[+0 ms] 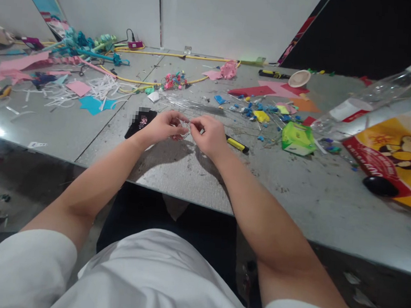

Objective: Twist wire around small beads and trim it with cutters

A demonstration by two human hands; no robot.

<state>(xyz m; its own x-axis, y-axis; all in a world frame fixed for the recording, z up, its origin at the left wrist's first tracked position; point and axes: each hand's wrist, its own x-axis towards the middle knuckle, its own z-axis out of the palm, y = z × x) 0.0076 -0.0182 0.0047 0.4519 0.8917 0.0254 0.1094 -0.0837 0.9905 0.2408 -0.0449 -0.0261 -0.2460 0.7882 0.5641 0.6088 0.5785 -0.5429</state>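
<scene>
tabletop (296, 190): smooth, scuffed | bottle (379, 95): glossy clear plastic | blue cutout (93, 105): matt paper

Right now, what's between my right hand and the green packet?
In the head view, a yellow and black tool lies beside your right hand, with small blue bits farther along toward the green packet.

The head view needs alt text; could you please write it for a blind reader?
A left hand and a right hand hold a small indistinct item over a grey table. Around them are coloured paper scraps, a yellow-and-black tool and a clear bottle.
</scene>
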